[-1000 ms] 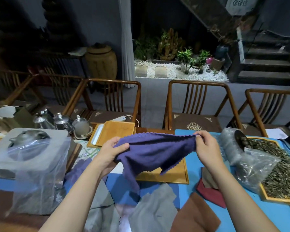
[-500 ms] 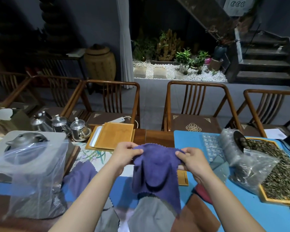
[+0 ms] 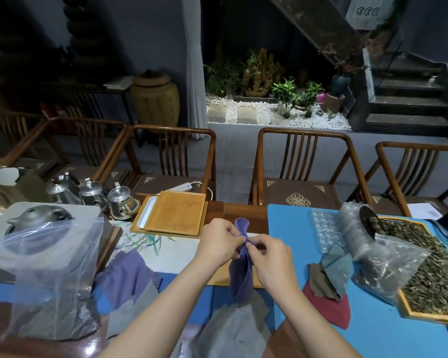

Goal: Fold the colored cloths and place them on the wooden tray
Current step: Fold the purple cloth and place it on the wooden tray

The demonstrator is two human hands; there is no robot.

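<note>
The purple cloth hangs in a narrow fold above the wooden tray, both hands pinching its upper part: left hand and right hand fingers clamped on fabric. Layers could slip apart if either pinch loosens, spoiling the fold; beyond the tray, loose cloths crowd the table.

Dim room, wooden chairs, lit pebble garden, dark stairs.
</note>
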